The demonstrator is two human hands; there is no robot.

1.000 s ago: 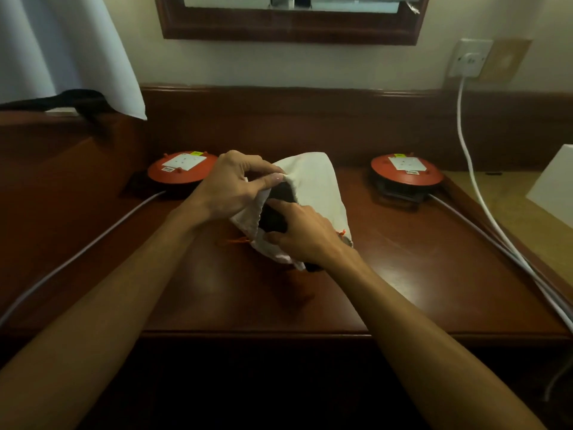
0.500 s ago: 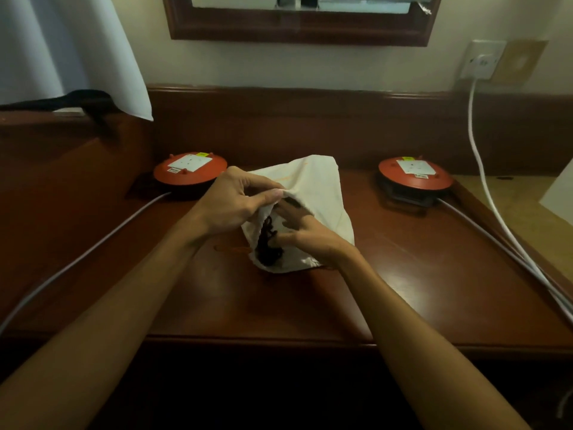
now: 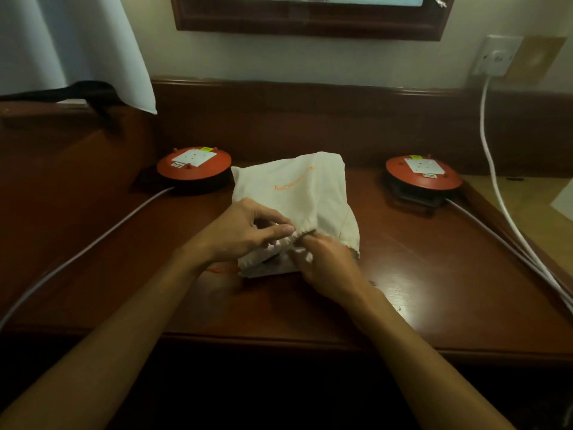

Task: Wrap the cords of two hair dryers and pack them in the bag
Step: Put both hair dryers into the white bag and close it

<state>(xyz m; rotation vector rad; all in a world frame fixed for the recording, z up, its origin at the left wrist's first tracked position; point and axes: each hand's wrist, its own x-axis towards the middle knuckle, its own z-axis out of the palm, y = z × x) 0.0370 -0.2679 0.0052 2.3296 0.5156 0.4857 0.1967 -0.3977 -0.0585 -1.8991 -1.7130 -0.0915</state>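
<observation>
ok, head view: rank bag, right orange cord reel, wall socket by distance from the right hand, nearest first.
1. Bag: the right hand is gripping its gathered opening, middle of the desk.
2. Right orange cord reel: back of the desk, to the right.
3. Wall socket: up on the wall, far right.

There is one view only — a wide-angle camera worn on the person's head, looking forward and down over the wooden desk (image 3: 418, 290). It sits close: both forearms enter from the bottom corners and meet near the middle of the frame, where the left hand (image 3: 245, 234) and right hand (image 3: 328, 268) work at a cloth bag (image 3: 297, 193). The camera faces the wall behind the desk — a dark wooden frame (image 3: 310, 21) is cut by the top edge, and a wall socket (image 3: 497, 55) sits at upper right. The wide lens bends straight lines near the edges. No second view shares the scene.
</observation>
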